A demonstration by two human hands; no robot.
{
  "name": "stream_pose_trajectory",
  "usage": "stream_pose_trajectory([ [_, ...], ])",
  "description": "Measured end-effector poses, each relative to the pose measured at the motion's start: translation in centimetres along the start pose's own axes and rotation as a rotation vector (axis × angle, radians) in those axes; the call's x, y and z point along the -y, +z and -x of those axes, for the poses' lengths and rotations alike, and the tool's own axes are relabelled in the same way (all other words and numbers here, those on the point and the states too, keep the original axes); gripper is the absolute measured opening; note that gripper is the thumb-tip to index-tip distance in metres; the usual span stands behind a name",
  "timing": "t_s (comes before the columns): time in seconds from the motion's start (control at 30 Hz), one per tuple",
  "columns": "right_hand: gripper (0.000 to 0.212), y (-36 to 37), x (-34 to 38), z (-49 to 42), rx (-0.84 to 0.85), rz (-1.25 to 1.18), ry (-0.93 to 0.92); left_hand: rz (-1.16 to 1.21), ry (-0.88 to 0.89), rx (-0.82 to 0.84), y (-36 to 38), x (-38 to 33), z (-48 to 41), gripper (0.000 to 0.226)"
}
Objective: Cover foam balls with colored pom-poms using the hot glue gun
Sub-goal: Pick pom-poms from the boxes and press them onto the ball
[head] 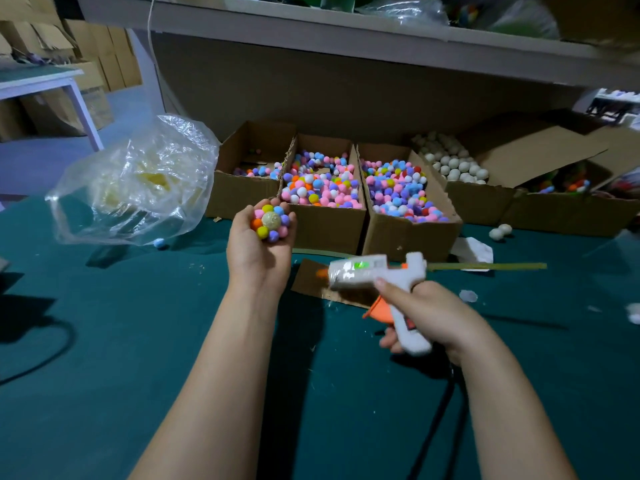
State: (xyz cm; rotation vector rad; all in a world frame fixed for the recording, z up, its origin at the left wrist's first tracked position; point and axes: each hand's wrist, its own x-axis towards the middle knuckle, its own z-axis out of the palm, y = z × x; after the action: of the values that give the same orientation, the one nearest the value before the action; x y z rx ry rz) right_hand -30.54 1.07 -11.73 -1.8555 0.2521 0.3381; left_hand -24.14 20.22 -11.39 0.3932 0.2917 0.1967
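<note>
Left hand (261, 245) cups the foam ball (270, 221) w/ its bare patch up, fingers curled round it; right hand (427, 315) grips the glue gun (377, 277), prob ready to dab there.

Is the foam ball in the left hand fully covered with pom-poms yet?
No: the foam ball held in the left hand shows a bare patch ringed by pom-poms.
</note>
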Motion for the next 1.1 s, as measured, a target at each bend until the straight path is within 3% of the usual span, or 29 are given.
stream_pose_trajectory([
  [0.13,0.052,0.1,-0.3,-0.8,-0.211,0.725,-0.020,-0.002,-0.071,0.029,-0.1,0.1,0.1,0.026],
  [0.2,0.055,-0.1,0.0,-1.0,-0.276,0.909,-0.013,-0.005,-0.117,0.049,-0.2,0.2,0.2,0.030],
  [0.33,0.047,0.1,1.1,-0.9,-0.345,0.828,-0.070,0.022,-0.169,0.070,-0.4,0.3,0.2,0.035],
  [0.53,0.008,2.6,5.7,-3.6,-0.396,0.554,-0.499,0.044,-0.194,0.063,-0.4,0.3,-0.3,0.026],
  [0.63,0.017,4.5,7.7,-6.2,-0.441,0.524,-0.576,0.050,-0.184,0.045,-0.4,0.3,-0.3,0.026],
  [0.83,0.023,6.6,10.2,-10.6,-0.507,0.704,-0.371,0.061,-0.204,-0.003,-0.6,0.5,-0.4,0.030],
  [1.1,0.040,6.5,12.8,-11.5,-0.361,0.842,-0.172,0.054,-0.213,0.038,-0.7,0.6,0.0,0.023],
])
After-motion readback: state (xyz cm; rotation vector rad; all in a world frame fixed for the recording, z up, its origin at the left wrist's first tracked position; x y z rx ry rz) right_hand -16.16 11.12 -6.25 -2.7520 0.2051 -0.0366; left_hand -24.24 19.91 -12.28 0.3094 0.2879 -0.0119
